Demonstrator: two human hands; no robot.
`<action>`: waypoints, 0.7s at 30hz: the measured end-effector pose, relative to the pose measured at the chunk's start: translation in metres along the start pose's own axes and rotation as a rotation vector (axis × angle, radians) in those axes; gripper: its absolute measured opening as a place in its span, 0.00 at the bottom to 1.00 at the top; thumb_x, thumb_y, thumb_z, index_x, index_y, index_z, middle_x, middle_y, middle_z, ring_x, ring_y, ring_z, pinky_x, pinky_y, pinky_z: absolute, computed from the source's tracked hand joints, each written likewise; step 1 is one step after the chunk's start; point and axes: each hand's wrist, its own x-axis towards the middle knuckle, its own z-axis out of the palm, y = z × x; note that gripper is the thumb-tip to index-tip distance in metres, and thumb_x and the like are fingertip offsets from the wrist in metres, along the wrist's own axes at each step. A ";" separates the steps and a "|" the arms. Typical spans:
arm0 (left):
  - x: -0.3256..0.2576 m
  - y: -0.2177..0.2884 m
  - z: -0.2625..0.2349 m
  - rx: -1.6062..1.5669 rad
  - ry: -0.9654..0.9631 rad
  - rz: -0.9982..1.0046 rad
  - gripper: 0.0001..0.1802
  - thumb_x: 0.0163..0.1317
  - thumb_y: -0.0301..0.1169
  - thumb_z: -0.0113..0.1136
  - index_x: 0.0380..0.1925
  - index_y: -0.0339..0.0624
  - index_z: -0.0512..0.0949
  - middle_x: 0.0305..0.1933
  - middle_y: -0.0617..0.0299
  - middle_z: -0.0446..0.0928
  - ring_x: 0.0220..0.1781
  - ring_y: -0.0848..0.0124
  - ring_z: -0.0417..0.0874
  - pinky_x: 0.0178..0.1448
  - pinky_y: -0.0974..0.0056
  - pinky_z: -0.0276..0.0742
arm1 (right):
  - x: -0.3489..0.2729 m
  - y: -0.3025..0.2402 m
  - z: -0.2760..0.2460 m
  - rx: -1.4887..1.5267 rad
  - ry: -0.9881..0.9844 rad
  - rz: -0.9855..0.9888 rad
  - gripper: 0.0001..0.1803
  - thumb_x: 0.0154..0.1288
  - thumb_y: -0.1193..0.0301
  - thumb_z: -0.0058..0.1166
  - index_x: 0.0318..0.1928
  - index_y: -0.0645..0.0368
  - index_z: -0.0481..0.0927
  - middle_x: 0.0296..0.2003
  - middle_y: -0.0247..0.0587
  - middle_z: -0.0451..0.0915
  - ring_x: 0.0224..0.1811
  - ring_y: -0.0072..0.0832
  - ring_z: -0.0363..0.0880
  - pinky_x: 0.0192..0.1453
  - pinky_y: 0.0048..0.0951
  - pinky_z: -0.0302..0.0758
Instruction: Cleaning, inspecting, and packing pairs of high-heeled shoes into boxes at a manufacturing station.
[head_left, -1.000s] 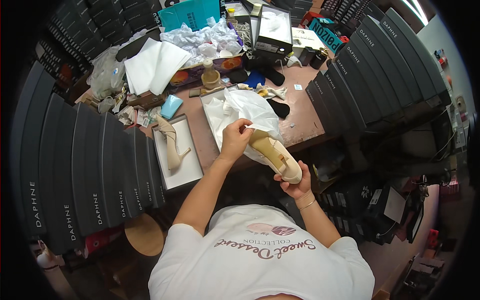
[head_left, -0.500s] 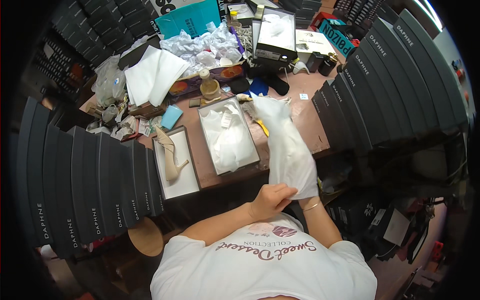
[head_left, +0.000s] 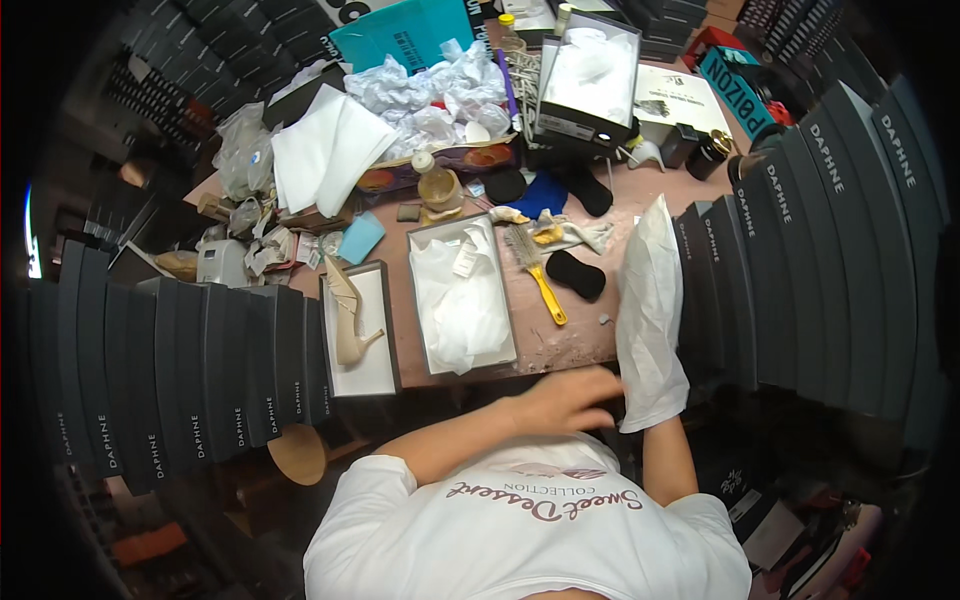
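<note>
A white cloth bag (head_left: 650, 320) is drawn over my right hand and wrist, pointing away from me at the right side of the table. My right forearm (head_left: 668, 460) shows below its opening; the fingers are hidden inside. Beside the bag's lower edge, my left hand (head_left: 575, 395) is open with its fingers apart, holding nothing. On the table to the left lies an open box (head_left: 510, 345) with white tissue paper (head_left: 460, 310) in it. Left of that, a beige high-heeled shoe (head_left: 350, 320) rests on its side in a shallow grey box lid (head_left: 365, 385).
Dark shoebox stacks wall both sides, at left (head_left: 180, 370) and right (head_left: 770, 260). A yellow-handled brush (head_left: 548, 290), a black pad (head_left: 575, 275) and a glass bottle (head_left: 437, 185) lie or stand mid-table. Crumpled tissue (head_left: 430, 100) and a tissue-filled box (head_left: 590, 80) are behind.
My right hand, inside the bag, has swung right, uncovering the brush and black pad. My left hand has let go of the bag's edge and opened. The view has shifted slightly.
</note>
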 end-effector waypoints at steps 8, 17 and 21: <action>-0.049 -0.230 -0.135 -0.703 1.029 -0.959 0.21 0.63 0.36 0.60 0.52 0.36 0.70 0.43 0.60 0.74 0.39 0.70 0.76 0.41 0.67 0.74 | -0.028 -0.037 -0.048 -0.041 -0.242 0.087 0.25 0.70 0.67 0.39 0.65 0.63 0.62 0.63 0.59 0.65 0.65 0.49 0.64 0.69 0.38 0.61; -0.110 -0.084 -0.109 -0.607 0.687 -0.614 0.10 0.65 0.29 0.57 0.43 0.36 0.76 0.40 0.66 0.78 0.43 0.79 0.76 0.53 0.70 0.71 | 0.049 -0.240 -0.049 0.664 -0.016 -0.185 0.44 0.54 0.63 0.66 0.68 0.58 0.57 0.51 0.49 0.73 0.45 0.32 0.76 0.43 0.30 0.75; -0.166 -0.055 -0.124 -1.080 0.858 -0.423 0.10 0.67 0.30 0.53 0.46 0.40 0.74 0.47 0.60 0.78 0.50 0.69 0.79 0.59 0.59 0.74 | 0.072 -0.277 0.017 0.751 -0.278 -0.047 0.20 0.59 0.65 0.61 0.47 0.64 0.74 0.26 0.39 0.76 0.24 0.22 0.73 0.28 0.27 0.70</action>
